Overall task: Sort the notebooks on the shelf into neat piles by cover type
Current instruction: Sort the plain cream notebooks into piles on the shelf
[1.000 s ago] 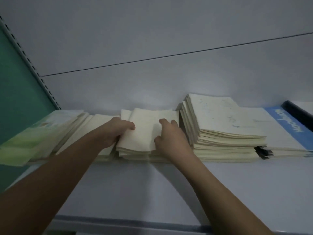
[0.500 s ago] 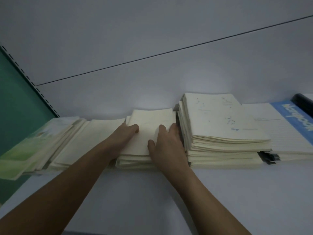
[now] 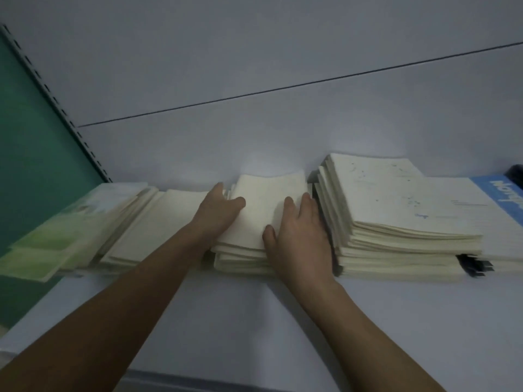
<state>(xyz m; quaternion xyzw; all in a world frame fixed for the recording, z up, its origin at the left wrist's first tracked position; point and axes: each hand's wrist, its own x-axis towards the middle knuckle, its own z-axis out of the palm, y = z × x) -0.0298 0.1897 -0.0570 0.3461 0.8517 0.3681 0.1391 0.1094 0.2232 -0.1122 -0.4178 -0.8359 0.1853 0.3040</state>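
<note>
On the white shelf (image 3: 368, 321), along its far edge against the pale back wall (image 3: 254, 66), the notebooks are lying in a row of piles. Both hands are resting on the middle pile of plain cream notebooks (image 3: 263, 219): the left hand (image 3: 218, 210) is pressing on that pile's left edge, thumb lying across the top cover and the other fingers reaching over the far side, where I cannot tell how they are lying; the right hand (image 3: 300, 236) is lying flat on the pile's right side, fingers straight and close together, thumb spread out to the left. Just right of it a taller pile of cream notebooks with faint blue marks (image 3: 396, 216) is standing, touching or nearly touching the right hand. Further right, a white notebook with a blue band (image 3: 498, 205) is lying under that stack's edge. To the left a low cream pile (image 3: 158, 222) is lying, then green-covered notebooks (image 3: 65, 236) leaning beside the green side panel (image 3: 31, 154).
</note>
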